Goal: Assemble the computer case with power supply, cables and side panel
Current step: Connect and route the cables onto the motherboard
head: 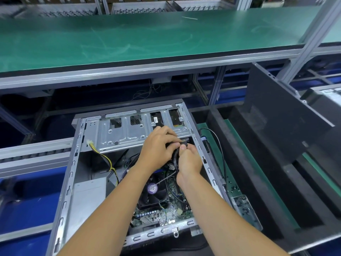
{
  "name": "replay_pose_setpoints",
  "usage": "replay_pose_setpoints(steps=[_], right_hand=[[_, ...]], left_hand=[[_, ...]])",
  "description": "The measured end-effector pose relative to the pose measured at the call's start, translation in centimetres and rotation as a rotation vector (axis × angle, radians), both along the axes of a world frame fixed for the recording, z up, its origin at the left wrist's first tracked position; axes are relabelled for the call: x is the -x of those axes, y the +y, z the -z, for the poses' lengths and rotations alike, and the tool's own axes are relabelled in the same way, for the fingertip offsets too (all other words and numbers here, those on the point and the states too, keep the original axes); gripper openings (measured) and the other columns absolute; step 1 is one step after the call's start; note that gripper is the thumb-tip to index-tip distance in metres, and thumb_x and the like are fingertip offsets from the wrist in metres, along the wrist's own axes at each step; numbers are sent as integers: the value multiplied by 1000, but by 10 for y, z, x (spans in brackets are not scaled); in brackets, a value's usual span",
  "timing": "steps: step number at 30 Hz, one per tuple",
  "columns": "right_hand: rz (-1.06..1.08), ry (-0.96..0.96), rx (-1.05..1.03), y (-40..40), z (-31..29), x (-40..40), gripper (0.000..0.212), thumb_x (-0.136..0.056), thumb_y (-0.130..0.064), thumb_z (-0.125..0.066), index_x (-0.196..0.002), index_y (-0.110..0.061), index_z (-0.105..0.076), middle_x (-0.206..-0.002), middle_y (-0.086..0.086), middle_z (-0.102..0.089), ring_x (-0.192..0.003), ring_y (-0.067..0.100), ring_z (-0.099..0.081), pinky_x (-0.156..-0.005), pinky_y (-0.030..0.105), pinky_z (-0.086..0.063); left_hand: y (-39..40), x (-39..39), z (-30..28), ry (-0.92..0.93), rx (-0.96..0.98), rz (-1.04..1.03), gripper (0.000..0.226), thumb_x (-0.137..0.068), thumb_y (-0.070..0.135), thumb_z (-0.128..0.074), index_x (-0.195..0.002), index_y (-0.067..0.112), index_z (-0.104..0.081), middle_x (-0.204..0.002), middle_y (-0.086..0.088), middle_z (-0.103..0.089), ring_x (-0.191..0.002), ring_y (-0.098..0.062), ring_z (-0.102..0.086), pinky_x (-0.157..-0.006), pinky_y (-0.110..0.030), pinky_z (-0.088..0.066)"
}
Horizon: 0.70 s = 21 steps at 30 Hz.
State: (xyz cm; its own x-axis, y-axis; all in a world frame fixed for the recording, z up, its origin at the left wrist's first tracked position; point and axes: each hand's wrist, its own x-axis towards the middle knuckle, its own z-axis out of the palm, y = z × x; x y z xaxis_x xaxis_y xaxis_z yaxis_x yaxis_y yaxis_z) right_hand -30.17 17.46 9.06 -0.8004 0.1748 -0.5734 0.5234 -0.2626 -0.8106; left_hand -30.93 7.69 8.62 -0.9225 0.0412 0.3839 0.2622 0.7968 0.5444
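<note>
An open grey computer case lies flat in front of me, its motherboard and CPU fan exposed. A grey power supply sits in the case's left part, with a yellow-black cable running up to a white plug. Over the drive cage, my left hand and my right hand meet and both grip a black cable with a black connector. A dark side panel leans upright at the right.
A green-topped shelf runs across above the case. Right of the case lie a black cable, loose screws on green mat and a clear tray. Black foam blocks stand further right. A roller conveyor sits at left.
</note>
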Motion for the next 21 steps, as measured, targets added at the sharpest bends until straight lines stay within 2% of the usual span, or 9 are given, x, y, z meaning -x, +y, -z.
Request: replay_pose_setpoints(steps=[5, 8, 10, 12, 15, 17, 19, 21], right_hand=[[20, -5, 22, -1, 1, 0, 18, -101, -18, -52, -100, -25, -68, -102, -6, -65, -89, 5, -56, -71, 22, -41], [49, -25, 54, -1, 2, 1, 17, -101, -17, -53, -105, -21, -68, -102, -3, -65, -87, 8, -56, -67, 21, -41], [56, -25, 79, -1, 3, 1, 16, -101, -15, -53, -101, -18, -68, -96, -2, -65, -84, 10, -56, -67, 22, -42], [62, -17, 111, -2, 3, 1, 18, -101, -12, -51, -97, -18, -68, -95, -1, -64, -88, 13, -56, -75, 24, -45], [82, -32, 158, -2, 2, 1, 20, -101, -11, -52, -112, -15, -68, -114, 6, -66, -108, 20, -58, -95, 35, -47], [86, -43, 164, -3, 3, 1, 16, -101, -12, -53, -100, -17, -69, -115, 9, -67, -112, 24, -60, -103, 42, -47], [80, -50, 166, -4, 1, 2, 18, -101, -12, -54, -90, -20, -66, -109, 8, -67, -109, 25, -60, -104, 45, -48], [94, -47, 183, -4, 2, 2, 20, -101, -12, -53, -87, -20, -65, -107, 10, -67, -107, 26, -60, -103, 46, -49]], left_hand=[[-1, 0, 0, -9, 14, 7, 7, -86, 20, -71, -90, 19, -77, -93, 10, -61, -85, -15, -50, -72, -27, -43], [-1, 1, 1, 0, 16, 8, 7, -85, 20, -71, -89, 19, -77, -92, 10, -61, -84, -14, -50, -70, -24, -41], [-1, 1, 1, 2, 18, 4, 6, -85, 20, -71, -89, 19, -77, -92, 10, -62, -83, -14, -50, -70, -23, -39], [-1, 1, 2, 1, 11, -4, 6, -85, 19, -71, -88, 19, -76, -92, 11, -62, -83, -13, -50, -69, -19, -37], [-1, 1, 1, -8, -7, -4, 5, -84, 20, -72, -86, 19, -76, -92, 13, -62, -83, -13, -49, -70, -17, -37], [-3, 1, 2, -13, -15, 3, 4, -84, 20, -72, -85, 19, -76, -92, 13, -61, -83, -13, -49, -70, -18, -37], [-4, 2, 2, -14, -23, 5, 5, -84, 20, -72, -85, 19, -76, -93, 13, -61, -84, -13, -50, -70, -20, -39], [-4, 2, 3, -16, -21, 9, 5, -84, 20, -72, -85, 19, -76, -93, 13, -62, -85, -14, -50, -71, -23, -41]])
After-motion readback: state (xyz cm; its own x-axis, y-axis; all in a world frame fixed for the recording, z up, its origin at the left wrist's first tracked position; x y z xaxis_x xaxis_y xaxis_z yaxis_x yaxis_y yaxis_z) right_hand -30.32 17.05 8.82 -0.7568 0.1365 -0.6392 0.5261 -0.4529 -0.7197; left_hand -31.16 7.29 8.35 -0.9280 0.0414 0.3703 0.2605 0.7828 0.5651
